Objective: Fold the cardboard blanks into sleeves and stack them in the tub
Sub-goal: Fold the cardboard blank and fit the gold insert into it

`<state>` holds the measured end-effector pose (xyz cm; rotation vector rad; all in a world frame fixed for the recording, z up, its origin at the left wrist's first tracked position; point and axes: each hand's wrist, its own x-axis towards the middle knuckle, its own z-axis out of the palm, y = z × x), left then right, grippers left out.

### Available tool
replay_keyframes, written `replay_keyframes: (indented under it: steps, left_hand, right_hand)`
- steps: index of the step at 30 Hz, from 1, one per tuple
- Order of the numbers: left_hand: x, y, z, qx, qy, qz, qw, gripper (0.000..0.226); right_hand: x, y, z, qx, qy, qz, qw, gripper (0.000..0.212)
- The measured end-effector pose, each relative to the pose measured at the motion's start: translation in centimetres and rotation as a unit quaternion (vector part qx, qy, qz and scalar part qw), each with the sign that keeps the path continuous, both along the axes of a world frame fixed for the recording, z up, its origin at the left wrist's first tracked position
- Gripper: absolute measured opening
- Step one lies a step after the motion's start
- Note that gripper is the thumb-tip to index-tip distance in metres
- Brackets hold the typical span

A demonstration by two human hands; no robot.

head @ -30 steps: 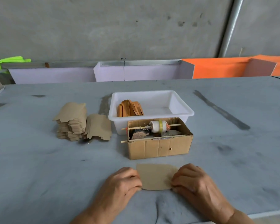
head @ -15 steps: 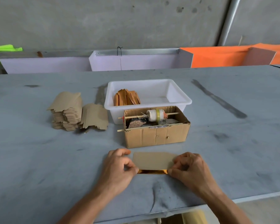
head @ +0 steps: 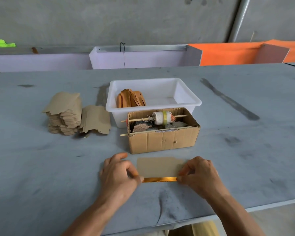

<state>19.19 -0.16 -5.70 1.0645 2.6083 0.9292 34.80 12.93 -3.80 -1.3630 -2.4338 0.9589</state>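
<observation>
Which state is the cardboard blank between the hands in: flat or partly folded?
Partly folded: the blank has its near edge turned up, showing a gold strip, pinched by the left hand and right hand.

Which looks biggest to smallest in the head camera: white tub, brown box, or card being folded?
1. white tub
2. brown box, looks close to the tub; it sits nearer, so unsure
3. card
</observation>
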Motion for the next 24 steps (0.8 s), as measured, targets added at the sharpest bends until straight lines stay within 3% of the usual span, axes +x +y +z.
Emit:
replay_keyframes:
  steps: [5,8,14,18,24]
  left_hand:
    - [0.9,-0.2,-0.1,0.078,0.111,-0.097,0.986,0.027]
    - [1.5,-0.7,0.2,0.117,0.235,-0.204,0.943,0.019]
    - [2.6,-1.0,0.5,0.027,0.390,-0.271,0.880,0.028]
    - [3.2,-0.9,0.7,-0.009,0.408,-0.274,0.871,0.034]
    - [3.1,-0.7,0.6,-0.007,0.356,-0.270,0.895,0.039]
  right_hand:
    - [0.4,-0.5,-0.6,-0.006,0.058,-0.009,0.998,0.037]
    - [0.2,-0.7,-0.8,0.003,0.081,-0.010,0.997,0.042]
    - [0.4,-1.4,-1.3,0.060,0.087,-0.011,0.994,0.023]
    - [0.5,-2.4,-2.2,0.157,0.094,-0.020,0.983,0.014]
    - [1.0,-2.0,-2.1,0.157,0.100,0.001,0.982,0.013]
